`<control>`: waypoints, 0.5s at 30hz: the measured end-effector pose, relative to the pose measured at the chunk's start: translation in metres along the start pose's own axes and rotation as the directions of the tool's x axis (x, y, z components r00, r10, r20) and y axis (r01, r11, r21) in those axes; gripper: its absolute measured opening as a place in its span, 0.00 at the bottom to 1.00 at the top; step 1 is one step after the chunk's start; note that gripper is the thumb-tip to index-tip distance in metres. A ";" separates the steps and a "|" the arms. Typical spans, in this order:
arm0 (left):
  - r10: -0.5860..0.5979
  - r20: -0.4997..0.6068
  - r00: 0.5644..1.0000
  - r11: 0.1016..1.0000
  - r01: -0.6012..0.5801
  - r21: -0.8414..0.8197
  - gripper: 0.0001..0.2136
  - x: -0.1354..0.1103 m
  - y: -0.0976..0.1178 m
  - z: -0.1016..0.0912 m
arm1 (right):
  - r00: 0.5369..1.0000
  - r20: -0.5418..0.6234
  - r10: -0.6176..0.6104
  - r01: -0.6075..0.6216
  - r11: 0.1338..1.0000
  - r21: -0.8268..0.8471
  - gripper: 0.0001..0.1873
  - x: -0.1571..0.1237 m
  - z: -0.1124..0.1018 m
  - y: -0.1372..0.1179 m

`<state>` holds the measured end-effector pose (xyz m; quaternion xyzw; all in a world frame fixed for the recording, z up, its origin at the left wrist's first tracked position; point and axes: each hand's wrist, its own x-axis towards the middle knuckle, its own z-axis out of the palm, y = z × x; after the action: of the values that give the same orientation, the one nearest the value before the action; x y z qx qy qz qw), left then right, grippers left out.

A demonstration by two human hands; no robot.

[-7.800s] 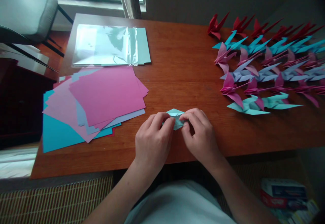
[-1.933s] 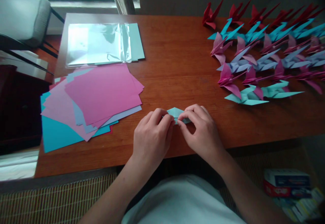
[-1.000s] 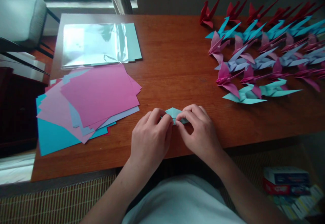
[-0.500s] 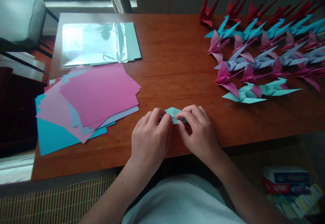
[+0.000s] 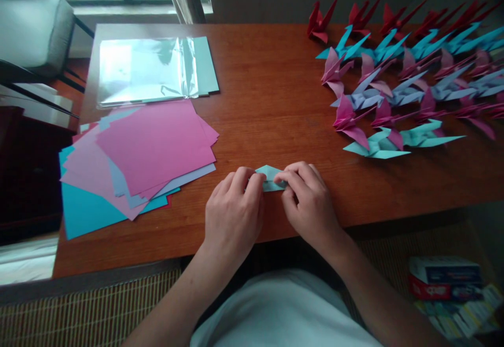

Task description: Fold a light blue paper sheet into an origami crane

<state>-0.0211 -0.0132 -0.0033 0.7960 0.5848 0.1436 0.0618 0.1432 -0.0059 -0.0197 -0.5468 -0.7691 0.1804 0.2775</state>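
Note:
A small piece of folded mint-green paper point(image 5: 269, 175) lies near the table's front edge, between my hands. My left hand point(image 5: 235, 202) is curled over its left end, thumb and forefinger pinching the paper. On the right end, the fingers of my right hand point(image 5: 309, 195) are bent and press on the paper, the fingertips close together. Both hands cover the ends of the folded piece, so only its peaked middle shows. Two mint-green paper cranes point(image 5: 380, 145) stand to the right of my right hand.
Rows of red, blue, pink and lilac paper cranes point(image 5: 344, 115) fill the table's right side. Loose coloured paper sheets point(image 5: 157, 145) are spread at the left, below a clear plastic packet of paper point(image 5: 145, 69). A chair point(image 5: 35, 32) stands beyond the table's left edge.
My right thumb has shifted slightly down and away from the paper's middle, baring more of its lower edge. My left hand stays almost still. The view has shifted a little.

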 end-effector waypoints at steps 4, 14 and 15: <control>0.000 0.007 1.000 1.000 0.000 -0.018 0.11 0.000 -0.001 0.000 | 1.000 0.023 0.012 -0.012 1.000 0.000 0.12 0.002 -0.002 -0.002; 0.019 0.016 1.000 0.998 -0.018 -0.054 0.13 -0.001 -0.006 -0.001 | 1.000 0.004 0.000 0.000 1.000 -0.031 0.02 0.002 0.002 -0.001; 0.018 0.013 1.000 0.998 -0.017 -0.061 0.13 -0.002 -0.006 0.000 | 1.000 0.005 -0.003 0.004 1.000 -0.027 0.03 0.002 0.002 0.000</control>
<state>-0.0273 -0.0128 -0.0052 0.7997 0.5729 0.1565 0.0887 0.1416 -0.0037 -0.0204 -0.5487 -0.7732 0.1709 0.2682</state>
